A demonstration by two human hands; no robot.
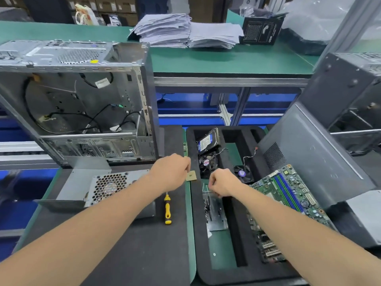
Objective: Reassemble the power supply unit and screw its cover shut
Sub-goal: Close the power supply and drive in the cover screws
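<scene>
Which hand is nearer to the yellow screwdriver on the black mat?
Left. The left hand is just beyond the tip of the yellow screwdriver; the right hand is farther off to the right, above the foam tray.

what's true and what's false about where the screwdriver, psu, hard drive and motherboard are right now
1. The screwdriver lies unheld on the mat. True.
2. The PSU sits inside the case. False: it rests outside, in front of the case.
3. The hard drive is in the tray. True.
4. The motherboard is left of the screwdriver. False: it is to its right.
</scene>
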